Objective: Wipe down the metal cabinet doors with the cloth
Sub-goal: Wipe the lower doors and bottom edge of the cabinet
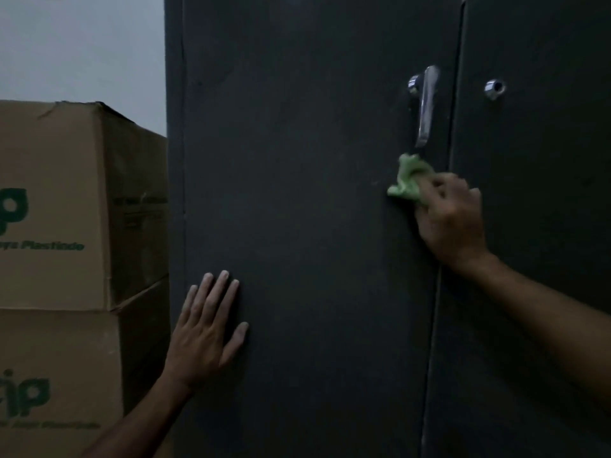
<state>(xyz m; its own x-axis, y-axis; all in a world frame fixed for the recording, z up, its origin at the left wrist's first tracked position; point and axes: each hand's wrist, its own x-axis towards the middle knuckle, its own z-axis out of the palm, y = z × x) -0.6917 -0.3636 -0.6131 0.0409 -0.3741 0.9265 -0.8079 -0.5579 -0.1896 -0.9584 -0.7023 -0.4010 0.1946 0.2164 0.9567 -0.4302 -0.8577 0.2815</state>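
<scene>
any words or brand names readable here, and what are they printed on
"ip": large green letters, cut off at the frame's left edge, on the upper brown cardboard box.
"Plastindo": smaller green line under them, same box; the word before it is cut off and blurred.
"ip", perhaps "cip": green letters on the lower brown cardboard box; the line beneath is too blurred to read.
Dark print on the upper box's shaded side: too blurred to read.
Dark metal cabinet doors: no text.

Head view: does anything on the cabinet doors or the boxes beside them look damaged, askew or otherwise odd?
Little stands out. The top edge of the upper cardboard box is dented and crumpled. The left door carries a lever handle, while the right door shows only a small metal stub, an uneven pairing. The dim, blurred picture hides finer marks.
</scene>
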